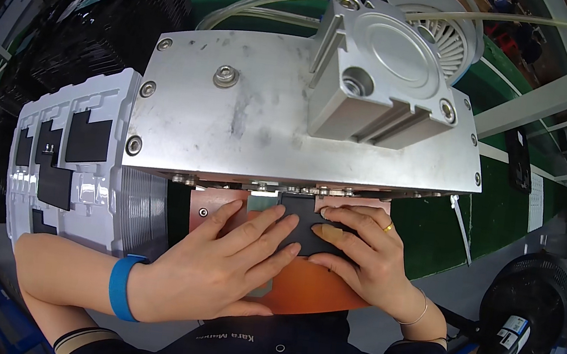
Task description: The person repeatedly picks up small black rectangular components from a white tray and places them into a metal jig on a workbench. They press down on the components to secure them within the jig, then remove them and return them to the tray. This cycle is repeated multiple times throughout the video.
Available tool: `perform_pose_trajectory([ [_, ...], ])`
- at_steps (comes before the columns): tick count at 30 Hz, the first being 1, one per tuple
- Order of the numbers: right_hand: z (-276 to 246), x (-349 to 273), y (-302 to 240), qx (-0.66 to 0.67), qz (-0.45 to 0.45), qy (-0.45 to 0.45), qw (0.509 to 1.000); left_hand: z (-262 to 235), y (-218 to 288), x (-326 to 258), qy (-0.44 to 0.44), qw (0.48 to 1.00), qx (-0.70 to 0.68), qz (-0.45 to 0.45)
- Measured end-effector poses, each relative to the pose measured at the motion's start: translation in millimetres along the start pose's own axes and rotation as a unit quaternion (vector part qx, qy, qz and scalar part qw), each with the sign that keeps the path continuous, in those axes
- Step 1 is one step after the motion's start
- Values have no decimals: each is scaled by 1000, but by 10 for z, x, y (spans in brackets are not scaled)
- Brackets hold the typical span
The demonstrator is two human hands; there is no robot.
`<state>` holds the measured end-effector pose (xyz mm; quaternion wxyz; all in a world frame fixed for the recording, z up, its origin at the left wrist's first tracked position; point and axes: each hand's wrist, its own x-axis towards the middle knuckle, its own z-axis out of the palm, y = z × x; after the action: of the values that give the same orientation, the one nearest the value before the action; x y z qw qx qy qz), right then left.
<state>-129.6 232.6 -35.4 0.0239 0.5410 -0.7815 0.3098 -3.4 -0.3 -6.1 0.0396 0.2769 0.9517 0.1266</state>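
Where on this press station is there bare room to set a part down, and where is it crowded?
Free: the orange base plate below both hands, and the metal top plate between its left bolts and the cylinder block. Crowded: under the plate's front edge, where left hand and right hand press the black part.
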Motion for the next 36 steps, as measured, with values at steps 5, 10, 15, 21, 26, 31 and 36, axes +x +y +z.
perform_pose_trajectory([
  [5, -15, 16, 17, -5, -4, -5, 1000, -7, -12, 21, -5, 1000, -13, -4],
  [10, -20, 21, 17, -3, 2, -9, 1000, -18, -3, 30, -11, 1000, -10, -7],
  [15, -15, 17, 22, 6, 8, -14, 1000, -15, 7, 22, -9, 1000, -12, -14],
  [21, -55, 62, 6, 44, 23, -49, 998, 3, 22, 5, 2, 1000, -22, -15],
  [26, -139, 132, -39, 91, 62, -105, 988, 43, 34, -7, 52, 998, -17, 31],
  [31, -255, 95, -173, 138, 115, -83, 980, -46, 13, -11, 114, 985, -132, 9],
  [36, -291, -79, -37, 488, 332, -58, 805, -253, 19, 5, 94, 877, -439, -173],
])
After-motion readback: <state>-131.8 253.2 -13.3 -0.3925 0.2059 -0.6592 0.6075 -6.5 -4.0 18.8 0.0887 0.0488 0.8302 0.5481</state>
